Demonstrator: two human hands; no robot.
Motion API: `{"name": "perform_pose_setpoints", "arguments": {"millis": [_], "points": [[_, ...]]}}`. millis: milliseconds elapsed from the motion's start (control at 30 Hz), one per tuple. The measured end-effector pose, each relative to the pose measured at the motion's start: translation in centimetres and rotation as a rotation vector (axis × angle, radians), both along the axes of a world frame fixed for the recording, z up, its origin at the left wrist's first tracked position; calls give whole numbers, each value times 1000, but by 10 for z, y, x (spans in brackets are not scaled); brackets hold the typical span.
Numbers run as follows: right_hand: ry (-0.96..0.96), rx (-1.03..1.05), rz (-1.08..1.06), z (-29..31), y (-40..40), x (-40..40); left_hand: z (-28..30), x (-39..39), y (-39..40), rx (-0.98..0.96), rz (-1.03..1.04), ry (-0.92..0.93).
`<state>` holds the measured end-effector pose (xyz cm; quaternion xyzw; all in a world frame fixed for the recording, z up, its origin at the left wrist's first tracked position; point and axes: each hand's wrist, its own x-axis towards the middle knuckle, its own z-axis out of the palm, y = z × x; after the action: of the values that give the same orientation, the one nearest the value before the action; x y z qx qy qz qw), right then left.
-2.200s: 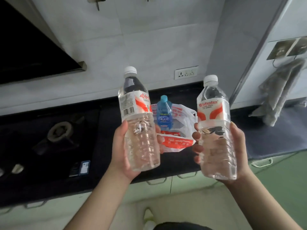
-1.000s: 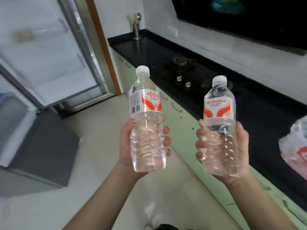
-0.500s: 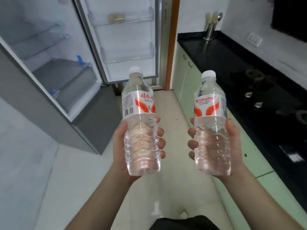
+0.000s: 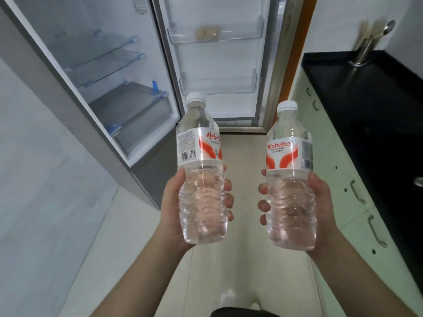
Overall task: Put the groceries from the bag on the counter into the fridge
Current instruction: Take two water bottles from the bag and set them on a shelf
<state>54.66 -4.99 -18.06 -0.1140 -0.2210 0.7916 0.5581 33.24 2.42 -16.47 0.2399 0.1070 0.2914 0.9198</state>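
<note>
My left hand (image 4: 170, 202) grips the lower half of a clear water bottle (image 4: 200, 145) with a white cap and a red-and-white label. A second, matching water bottle (image 4: 289, 152) stands upright in my right hand (image 4: 321, 202), fingers wrapped round its ribbed base. Both bottles are held at chest height, side by side. Ahead stands the open fridge (image 4: 119, 88) with glass shelves and a drawer on the left. Its open door (image 4: 217, 65) carries two clear door shelves; the upper one holds a pale packet. The grocery bag is out of view.
A black counter (image 4: 366, 99) runs along the right over pale green cabinets (image 4: 338, 179) with metal handles. A steel utensil holder (image 4: 364, 51) stands at the counter's far end. A white wall is on the left, and light floor tiles lie between me and the fridge.
The view has swung from the counter and bag round to the open fridge, which is now closer and more centred. Both hands keep the same hold on their bottles.
</note>
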Motion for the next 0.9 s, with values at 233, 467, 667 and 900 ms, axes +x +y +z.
{"name": "perform_pose_setpoints", "arguments": {"millis": [233,467,667,900], "points": [[14,-25,94,5,65,19,2,2,27,19,72,1],[47,-11,302,7,140,-6,-1,-19,78,21,133,-52],[40,-27,318,0,219,-34,-7,-47,147,32,110,-105],[-56,-56,209,11,297,-66,12,-80,233,126,54,-122]]}}
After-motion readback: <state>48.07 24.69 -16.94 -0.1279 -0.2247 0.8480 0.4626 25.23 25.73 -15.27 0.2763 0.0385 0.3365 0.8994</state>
